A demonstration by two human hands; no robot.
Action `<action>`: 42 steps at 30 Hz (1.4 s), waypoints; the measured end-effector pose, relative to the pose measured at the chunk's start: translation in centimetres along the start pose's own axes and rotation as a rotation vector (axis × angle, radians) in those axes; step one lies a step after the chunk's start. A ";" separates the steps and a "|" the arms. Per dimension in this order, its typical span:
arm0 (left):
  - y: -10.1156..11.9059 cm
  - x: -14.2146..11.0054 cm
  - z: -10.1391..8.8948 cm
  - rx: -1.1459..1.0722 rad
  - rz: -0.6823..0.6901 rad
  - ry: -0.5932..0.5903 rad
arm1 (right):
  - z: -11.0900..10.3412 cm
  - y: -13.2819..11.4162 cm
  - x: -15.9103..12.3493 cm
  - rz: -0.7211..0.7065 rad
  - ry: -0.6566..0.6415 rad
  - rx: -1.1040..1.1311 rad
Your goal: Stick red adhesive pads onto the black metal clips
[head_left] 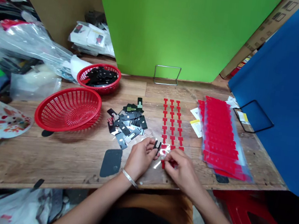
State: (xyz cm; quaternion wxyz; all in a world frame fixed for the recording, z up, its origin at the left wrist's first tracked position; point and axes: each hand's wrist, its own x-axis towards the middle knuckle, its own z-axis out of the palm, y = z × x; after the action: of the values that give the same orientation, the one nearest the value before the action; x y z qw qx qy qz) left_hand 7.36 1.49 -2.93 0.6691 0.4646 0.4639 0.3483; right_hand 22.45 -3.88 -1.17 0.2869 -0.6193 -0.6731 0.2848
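Observation:
My left hand point(141, 154) is closed on a small black plate point(157, 145) with a slot in it, pinched between thumb and fingers. Close by on the right, my right hand point(181, 167) has its fingertips pressed together at a red T-shaped piece point(163, 164) near the table's front edge. Clear plastic film lies under both hands, with rows of red T-shaped pieces point(172, 122) beyond them. Left of these rows is a loose pile of black and grey plates point(130, 121). My fingers partly cover the nearest red pieces.
Two red baskets stand at left: the near basket point(68, 110) and a farther basket point(97, 88) holding black parts. A mug point(2, 122) is at far left. Stacked sheets of red pieces point(219, 136) lie at right. Green point(171, 26) and blue panels point(291, 97) rise behind.

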 end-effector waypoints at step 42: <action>2.4 -1.8 0.1 -0.204 -0.152 -0.097 | 2.5 -3.1 1.4 0.232 0.388 0.626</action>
State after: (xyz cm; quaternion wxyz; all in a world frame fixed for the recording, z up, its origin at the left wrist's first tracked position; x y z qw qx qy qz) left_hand 6.78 0.61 -0.10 0.7589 0.3741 0.4269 0.3191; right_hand 18.42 -2.75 -0.49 0.5501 -0.6162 -0.4120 0.3846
